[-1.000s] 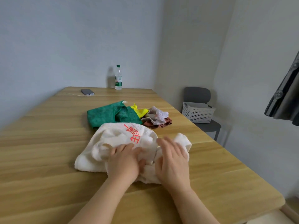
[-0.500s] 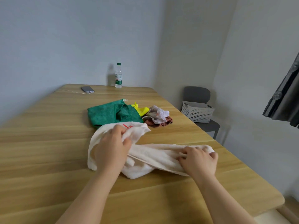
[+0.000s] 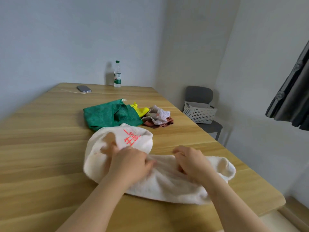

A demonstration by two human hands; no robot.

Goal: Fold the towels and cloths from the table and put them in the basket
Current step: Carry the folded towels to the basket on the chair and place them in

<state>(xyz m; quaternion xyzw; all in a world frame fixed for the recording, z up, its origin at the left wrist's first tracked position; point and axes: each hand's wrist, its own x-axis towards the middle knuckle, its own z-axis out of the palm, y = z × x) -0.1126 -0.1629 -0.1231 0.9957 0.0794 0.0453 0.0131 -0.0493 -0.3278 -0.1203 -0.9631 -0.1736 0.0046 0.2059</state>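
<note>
Head camera: left hand (image 3: 128, 162) and right hand (image 3: 192, 163) had drawn closer along the white towel (image 3: 167, 183), each clutching a bunch of it near the table's (image 3: 41, 148) right edge; folding seemed barely begun, basket (image 3: 199, 113) on the chair (image 3: 199, 94) beyond.

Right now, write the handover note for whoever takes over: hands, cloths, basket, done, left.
Left hand and right hand: both grip the white towel, bunched on the table.
Green towel, yellow cloth, patterned cloth and brown cloth: heaped behind it, unfolded.
Basket: on the grey chair beside the table; no cloth shows in it.
Done: nothing folded.
To do: fold all five, load the basket.
</note>
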